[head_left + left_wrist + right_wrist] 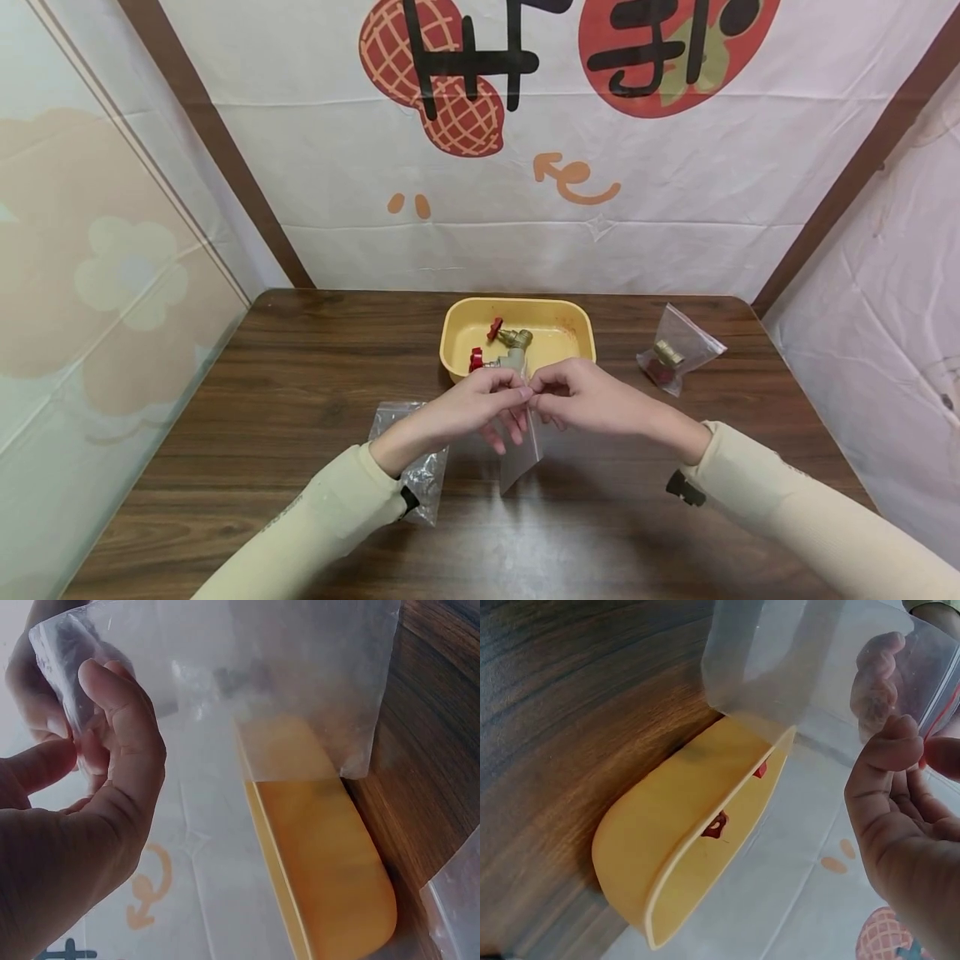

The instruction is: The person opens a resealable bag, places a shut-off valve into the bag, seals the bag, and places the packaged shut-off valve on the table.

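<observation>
A clear zip bag (522, 467) hangs down between both hands over the table, close to the front of a yellow tray. My left hand (487, 402) pinches its top edge with thumb and forefinger. Right beside it, my right hand (588, 397) pinches the same edge, fingertips meeting the left ones. In the right wrist view, a red line runs along the zip of the bag (780, 667), and left-hand fingers (877, 682) show through the film. No contents can be made out inside. Seen from the left wrist, the bag (300, 682) hangs across part of the tray.
The yellow tray (577, 321) holds valves (516, 338) with red handwheels, partly hidden by the hands. Another clear bag (427, 483) lies flat under the left forearm. At right, a zip bag (693, 354) contains a brass and red piece. A printed curtain (480, 250) stands behind the table.
</observation>
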The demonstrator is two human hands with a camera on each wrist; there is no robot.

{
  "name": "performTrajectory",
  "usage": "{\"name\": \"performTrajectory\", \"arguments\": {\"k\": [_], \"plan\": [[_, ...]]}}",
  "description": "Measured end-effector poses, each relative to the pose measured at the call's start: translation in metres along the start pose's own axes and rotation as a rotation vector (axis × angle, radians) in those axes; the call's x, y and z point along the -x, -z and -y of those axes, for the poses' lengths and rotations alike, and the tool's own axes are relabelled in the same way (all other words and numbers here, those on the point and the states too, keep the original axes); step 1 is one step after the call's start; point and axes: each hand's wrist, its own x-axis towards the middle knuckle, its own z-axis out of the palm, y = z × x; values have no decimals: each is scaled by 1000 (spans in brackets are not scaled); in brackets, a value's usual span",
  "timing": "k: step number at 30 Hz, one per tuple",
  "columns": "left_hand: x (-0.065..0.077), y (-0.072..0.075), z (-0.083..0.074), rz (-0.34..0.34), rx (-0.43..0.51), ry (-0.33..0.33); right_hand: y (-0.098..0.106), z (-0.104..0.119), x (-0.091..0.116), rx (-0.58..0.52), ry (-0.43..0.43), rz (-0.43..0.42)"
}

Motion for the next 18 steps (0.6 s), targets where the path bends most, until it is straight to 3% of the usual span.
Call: {"name": "performTrajectory", "arguments": {"k": [7,18], "plan": [[0,-1,-1,-6,15,1,4,-4,1,-96,-31,15],[0,-2,0,-3,-13,7,7,-4,2,-107,-37,70]]}}
